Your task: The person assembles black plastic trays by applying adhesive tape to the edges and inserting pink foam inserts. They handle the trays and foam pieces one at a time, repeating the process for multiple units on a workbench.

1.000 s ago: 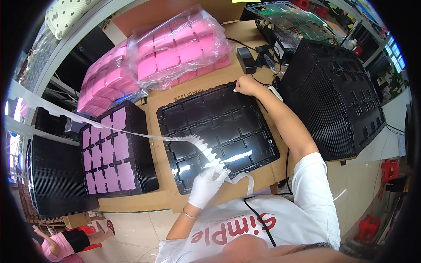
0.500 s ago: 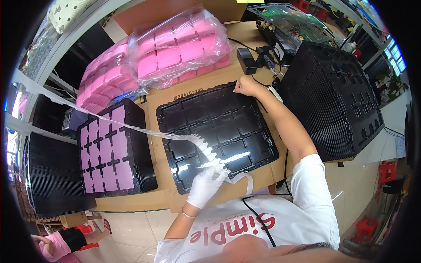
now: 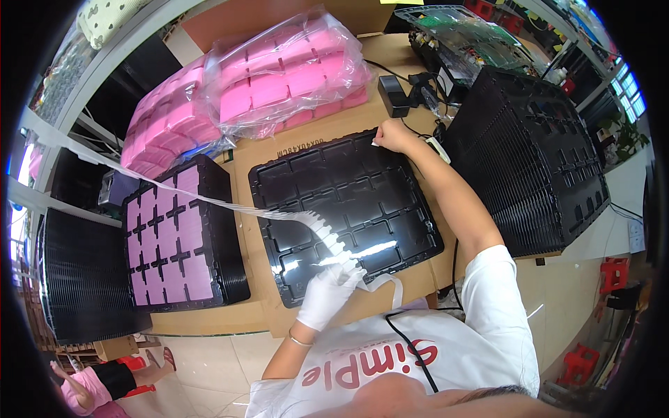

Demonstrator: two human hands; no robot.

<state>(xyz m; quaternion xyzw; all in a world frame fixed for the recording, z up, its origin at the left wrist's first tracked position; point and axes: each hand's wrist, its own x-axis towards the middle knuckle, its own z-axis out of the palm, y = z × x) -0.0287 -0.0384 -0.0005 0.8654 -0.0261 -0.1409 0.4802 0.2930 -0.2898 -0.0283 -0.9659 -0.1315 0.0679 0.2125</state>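
A black plastic tray [image 3: 327, 188] with shallow rectangular compartments lies in front of me on brown cardboard. My left hand [image 3: 329, 292], in a white glove, is closed at the tray's near edge on a translucent white strip [image 3: 322, 228]. The strip runs in a slack line from the upper left across the tray, ruffled near my fingers; a loose tail hangs to the right of the glove. At the tray's far right corner, my bare right hand [image 3: 391, 136] is closed, fingers curled. A small white bit shows at its fingertips; what it grips is hidden.
Left stands a stack of black trays [image 3: 226, 244], its top filled with pink foam pads [image 3: 167, 240]; another black stack [image 3: 83, 279] is beyond. Bagged pink foam [image 3: 286, 76] lies behind. A tall tray stack [image 3: 523, 160], a black adapter [image 3: 394, 96] and circuit boards [image 3: 467, 35] are right.
Both hands, the strip and the tray stay almost where they were. At the lower left, another person in pink has shifted slightly.
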